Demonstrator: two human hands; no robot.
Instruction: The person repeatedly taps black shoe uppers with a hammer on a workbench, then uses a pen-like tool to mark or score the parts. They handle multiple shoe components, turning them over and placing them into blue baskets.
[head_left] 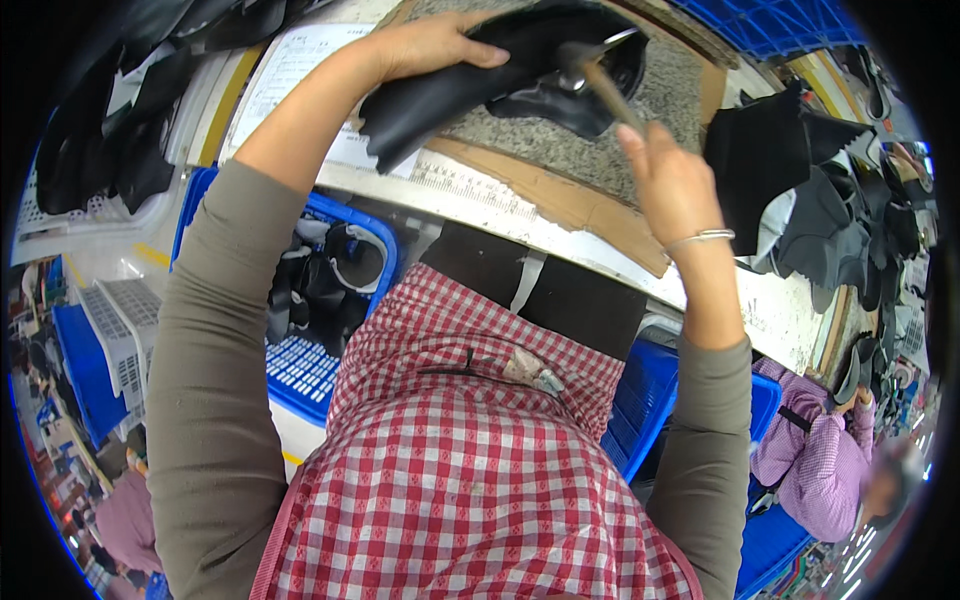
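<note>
My right hand (678, 190) is closed round the wooden handle of a hammer (612, 96). The hammer's head is over a black leather piece (440, 100), close to a bright metal part that I cannot make out. That leather is folded and spread over a grey stone slab (560, 155). At its far left side my left hand (435, 45) grips it, the thumb lying on top and the other fingers mostly hidden.
Brown cardboard (560, 195) edges the slab on the white worktable (470, 195). Black leather pieces (755, 150) lie at right, more (120, 150) at far left. Blue baskets (300, 375) stand below the table. A person in a pink checked top (815, 470) sits at right.
</note>
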